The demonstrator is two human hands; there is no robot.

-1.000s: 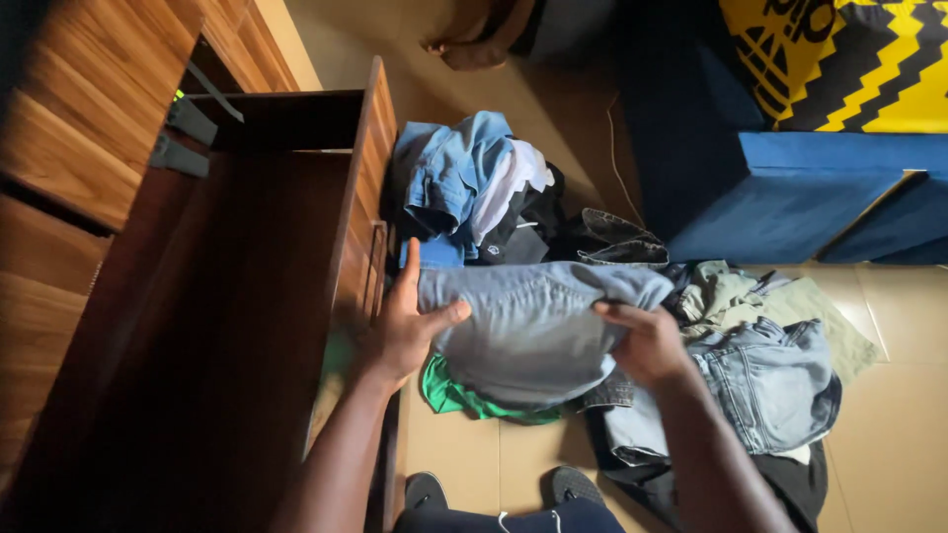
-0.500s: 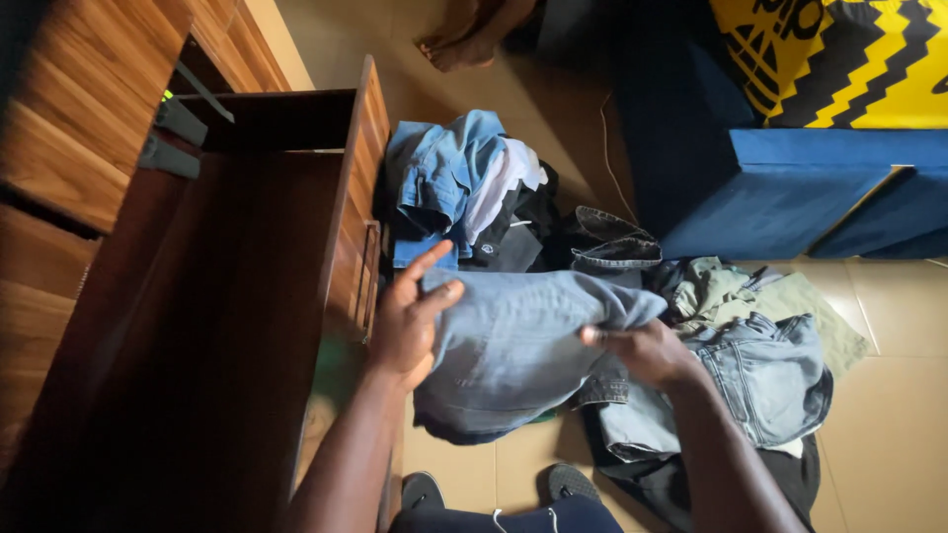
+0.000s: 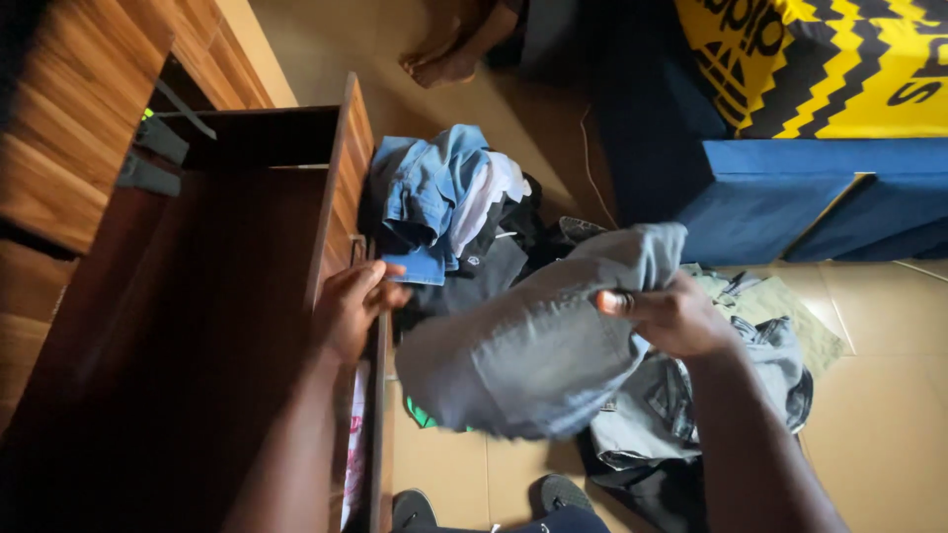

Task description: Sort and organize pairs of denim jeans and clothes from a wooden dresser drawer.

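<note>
My right hand point(image 3: 671, 318) grips a folded pale grey-blue denim garment point(image 3: 533, 350) and holds it up above the clothes on the floor. The garment hangs between my two hands. My left hand point(image 3: 354, 306) rests on the front edge of an open dark wooden drawer point(image 3: 341, 188), fingers curled over the edge, apart from the garment. The inside of the drawer looks dark and I see nothing in it.
A heap of denim and dark clothes point(image 3: 449, 197) lies beside the drawer. More jeans and a pale green cloth point(image 3: 765, 341) lie at the right. A blue bed base point(image 3: 790, 197) with a yellow and black cover point(image 3: 839, 59) stands behind. Someone's bare feet point(image 3: 454, 49) show at the top.
My left hand let go of the denim garment and moved left onto the drawer's edge. My right hand lifted the garment off the pile.
</note>
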